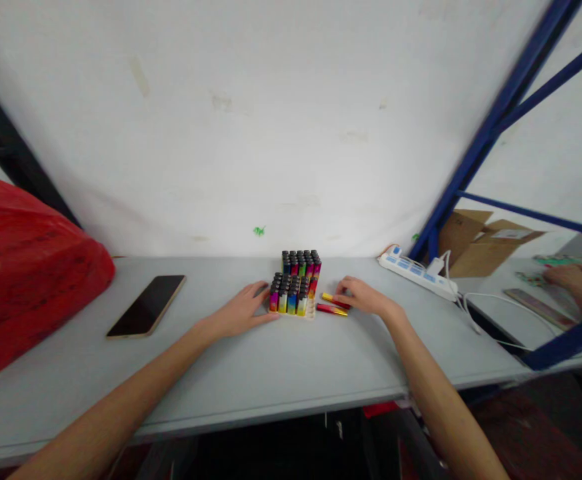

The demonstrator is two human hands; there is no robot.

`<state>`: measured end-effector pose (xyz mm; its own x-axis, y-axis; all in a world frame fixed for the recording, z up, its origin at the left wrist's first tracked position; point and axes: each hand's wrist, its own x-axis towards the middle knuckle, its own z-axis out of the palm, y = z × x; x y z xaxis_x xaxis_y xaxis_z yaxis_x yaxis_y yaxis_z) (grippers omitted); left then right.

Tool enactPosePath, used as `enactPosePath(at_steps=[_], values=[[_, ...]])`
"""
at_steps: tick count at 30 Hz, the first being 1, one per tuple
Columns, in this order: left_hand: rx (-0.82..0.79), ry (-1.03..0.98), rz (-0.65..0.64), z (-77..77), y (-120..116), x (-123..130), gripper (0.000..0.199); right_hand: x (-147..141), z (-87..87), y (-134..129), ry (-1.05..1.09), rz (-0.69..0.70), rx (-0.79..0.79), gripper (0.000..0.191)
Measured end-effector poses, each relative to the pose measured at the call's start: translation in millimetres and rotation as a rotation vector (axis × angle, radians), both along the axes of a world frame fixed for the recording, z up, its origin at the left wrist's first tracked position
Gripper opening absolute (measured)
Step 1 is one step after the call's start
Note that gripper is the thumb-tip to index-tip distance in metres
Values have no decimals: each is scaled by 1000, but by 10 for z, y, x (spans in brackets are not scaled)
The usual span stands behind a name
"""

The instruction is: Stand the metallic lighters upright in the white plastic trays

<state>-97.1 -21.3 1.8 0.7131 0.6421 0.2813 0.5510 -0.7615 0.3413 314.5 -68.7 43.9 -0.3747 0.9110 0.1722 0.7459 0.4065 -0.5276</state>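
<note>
A pale tray point(311, 313) holds several rows of upright lighters point(291, 301) with black tops and bright multicoloured bodies. Behind it stands a second block of lighters point(303, 263). My left hand point(243, 310) rests on the table at the tray's left side, fingers apart, its thumb by the front left corner. To the right of the tray, my right hand point(363, 295) has its fingers closed on a red and yellow lighter point(327, 297), partly hidden by the fingertips. Another red and yellow lighter point(331, 310) lies flat just in front of it.
A phone point(148, 305) lies on the left of the table point(271, 373), beside a red plastic bag point(25, 280). At right are a white power strip point(415, 272) with cables, a blue metal frame point(471, 153) and a cardboard box point(475, 243). Another person's hands point(578, 279) show at far right.
</note>
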Motion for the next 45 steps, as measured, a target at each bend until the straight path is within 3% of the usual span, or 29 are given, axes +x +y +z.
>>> enactPosePath(at_steps=[8,13,21,25,28,33,39,45], values=[[6,40,7,10,2,-13,85,10,32,-31,-56,-14,-16,21],[4,70,12,33,-10,-19,86,-18,-27,12,-39,-115,46,20],[27,33,-10,20,12,-29,77,-225,118,15,513,-202,160,53],[13,40,-5,21,4,-24,79,-422,120,-3,820,-221,21,66],[-3,47,2,29,-7,-22,80,-574,86,-32,953,-141,-129,71],[-2,38,-4,52,-39,-12,75,-755,12,-59,845,-54,-192,68],[-3,30,-6,70,-79,1,73,-853,-77,-82,584,-190,131,67],[-24,54,7,55,-56,-3,81,-866,-101,-99,470,-326,221,62]])
